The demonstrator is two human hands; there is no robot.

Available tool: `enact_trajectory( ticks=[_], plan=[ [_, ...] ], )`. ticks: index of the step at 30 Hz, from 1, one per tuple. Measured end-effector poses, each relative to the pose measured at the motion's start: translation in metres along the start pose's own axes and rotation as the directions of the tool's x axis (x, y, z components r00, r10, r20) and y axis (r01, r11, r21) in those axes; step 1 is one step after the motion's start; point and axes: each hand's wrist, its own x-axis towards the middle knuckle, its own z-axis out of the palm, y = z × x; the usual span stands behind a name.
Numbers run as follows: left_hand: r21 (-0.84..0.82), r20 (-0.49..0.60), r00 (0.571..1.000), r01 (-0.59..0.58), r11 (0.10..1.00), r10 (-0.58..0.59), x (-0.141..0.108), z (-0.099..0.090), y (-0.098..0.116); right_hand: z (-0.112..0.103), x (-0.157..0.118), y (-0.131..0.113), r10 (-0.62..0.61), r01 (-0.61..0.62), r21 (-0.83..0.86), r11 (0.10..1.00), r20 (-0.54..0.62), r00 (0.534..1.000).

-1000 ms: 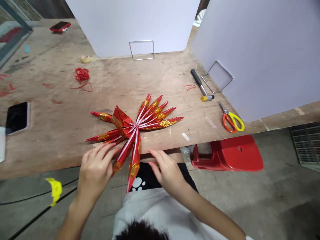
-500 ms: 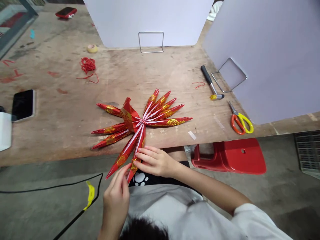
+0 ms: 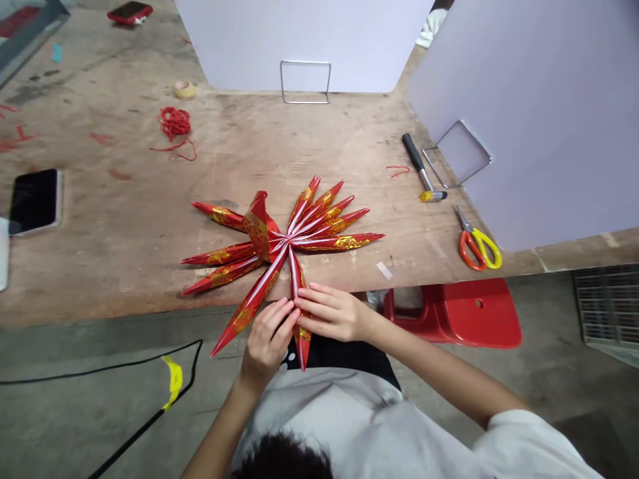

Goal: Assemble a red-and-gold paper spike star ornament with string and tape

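A red and gold folded-paper fan (image 3: 282, 243) lies on the plywood table (image 3: 114, 219), its pointed pleats radiating from a central pinch. One wider, unfolded section (image 3: 259, 226) stands up on its left. My left hand (image 3: 269, 336) and my right hand (image 3: 332, 313) meet at the table's front edge. Both grip the folded spike (image 3: 300, 329) that points down past the edge, with my right fingers lying across it. Another spike (image 3: 244, 316) runs beside my left hand.
Orange-and-yellow scissors (image 3: 476, 246) and a black-handled tool (image 3: 422, 169) lie at the right. A red string bundle (image 3: 174, 126), tape roll (image 3: 184, 90) and phone (image 3: 34, 201) lie at the left. White boards (image 3: 304, 46) stand behind. A red stool (image 3: 459, 313) sits below.
My left hand has moved up from the spike tips to the table edge, beside the lower spike. My right hand has shifted slightly right, and that spike now stands apart from its neighbour.
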Motion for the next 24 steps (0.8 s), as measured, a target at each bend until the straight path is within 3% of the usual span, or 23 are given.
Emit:
enact_trajectory(
  ticks=[7,12,16,24],
  plan=[
    [-0.055,0.060,0.979,-0.192,0.980,0.195,0.011,-0.008,-0.023,-0.013,-0.002,0.007,-0.031,0.029,0.040,0.999,0.056,0.998],
    [-0.062,0.098,0.952,-0.286,0.956,0.291,0.022,-0.012,-0.026,-0.016,-0.007,0.011,-0.025,0.022,0.058,0.998,0.046,0.999],
    [-0.100,0.058,0.957,-0.278,0.955,0.285,0.020,-0.005,-0.028,-0.016,-0.008,0.015,0.005,-0.005,0.097,0.995,-0.002,1.000],
    [-0.119,0.052,0.956,-0.280,0.953,0.288,0.017,0.001,-0.036,-0.023,-0.004,0.026,-0.028,0.008,0.220,0.975,0.084,0.996]
  ],
)
